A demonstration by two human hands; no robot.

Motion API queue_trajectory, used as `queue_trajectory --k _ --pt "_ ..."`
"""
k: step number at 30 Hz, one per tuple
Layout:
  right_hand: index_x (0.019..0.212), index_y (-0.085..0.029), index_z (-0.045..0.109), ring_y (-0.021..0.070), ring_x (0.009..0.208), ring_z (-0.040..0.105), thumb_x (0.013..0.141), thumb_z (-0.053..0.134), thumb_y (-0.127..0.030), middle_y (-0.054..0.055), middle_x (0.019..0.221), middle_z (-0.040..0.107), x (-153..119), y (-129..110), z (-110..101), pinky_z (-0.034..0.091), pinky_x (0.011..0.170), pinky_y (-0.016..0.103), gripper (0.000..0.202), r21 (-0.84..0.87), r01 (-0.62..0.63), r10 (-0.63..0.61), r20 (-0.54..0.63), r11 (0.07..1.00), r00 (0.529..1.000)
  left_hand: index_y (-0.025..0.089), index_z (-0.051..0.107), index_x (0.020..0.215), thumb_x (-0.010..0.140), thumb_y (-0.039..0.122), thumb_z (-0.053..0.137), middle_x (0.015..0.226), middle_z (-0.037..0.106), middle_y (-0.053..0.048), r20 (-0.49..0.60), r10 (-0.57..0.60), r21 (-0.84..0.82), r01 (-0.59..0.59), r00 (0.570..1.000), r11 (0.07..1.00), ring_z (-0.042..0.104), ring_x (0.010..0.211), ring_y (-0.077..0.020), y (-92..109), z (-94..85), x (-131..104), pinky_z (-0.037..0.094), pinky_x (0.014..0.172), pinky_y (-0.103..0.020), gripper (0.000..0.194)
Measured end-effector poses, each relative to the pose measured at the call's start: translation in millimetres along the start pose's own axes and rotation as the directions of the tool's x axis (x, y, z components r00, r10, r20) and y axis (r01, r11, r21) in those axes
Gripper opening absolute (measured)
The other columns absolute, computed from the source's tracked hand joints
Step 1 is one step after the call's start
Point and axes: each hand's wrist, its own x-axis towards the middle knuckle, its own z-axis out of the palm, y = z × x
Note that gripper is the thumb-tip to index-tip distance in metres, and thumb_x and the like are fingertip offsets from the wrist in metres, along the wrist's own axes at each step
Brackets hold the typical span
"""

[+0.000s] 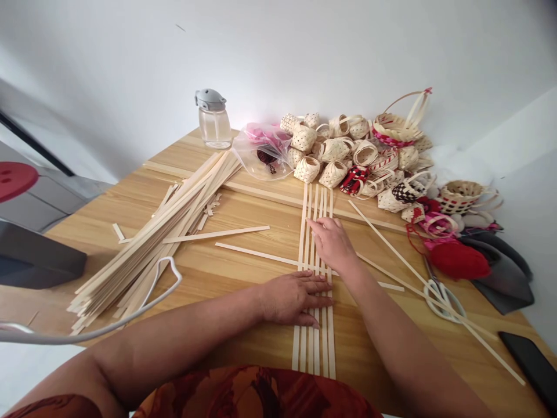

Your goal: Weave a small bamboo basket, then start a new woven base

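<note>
Several pale flat strips (331,348) lie side by side, running away from me across the wooden table. My left hand (293,298) lies flat on them with its fingers spread, pressing them near their middle. Farther up, my right hand (329,241) is over the same strips, thumb and index finger brought together at the left strips; what is between the fingertips is too small to tell. A single cross strip (256,254) passes crosswise at the upright ones, between my hands, and its end (391,286) comes out on the right.
A big bundle of strips (152,244) lies left, near a water bottle (215,125) and plastic bag (265,154). Small woven baskets (335,150) are heaped at the back. Scissors (444,302), red yarn (459,260), loose strips (391,247) and a phone (528,363) are at right.
</note>
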Motion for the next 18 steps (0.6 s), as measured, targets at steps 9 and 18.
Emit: queue_trajectory --k 9,18 --pt "0.130 -0.014 0.063 0.0275 0.106 0.052 0.096 0.041 -0.017 0.013 0.116 0.065 12 -11 15 0.036 0.099 0.037 0.040 -0.011 -0.118 0.119 0.069 0.993 0.991 0.018 0.049 0.145 0.096 0.051 0.047 0.157 0.038 -0.011 -0.010 0.016 -0.005 -0.016 1.000 1.000 0.032 0.147 -0.0266 0 -0.3 0 0.022 0.123 -0.041 0.058" --pt "0.125 -0.012 0.064 0.0274 0.109 0.053 0.095 0.042 -0.014 0.015 0.113 0.065 22 -15 21 0.036 0.099 0.036 0.037 -0.015 -0.212 0.213 0.083 0.977 0.974 0.019 0.048 0.145 0.097 0.052 0.046 0.157 0.038 -0.011 -0.008 0.018 0.015 -0.018 1.000 1.000 0.032 0.147 -0.0257 -2 1.2 0 0.020 0.124 -0.040 0.058"
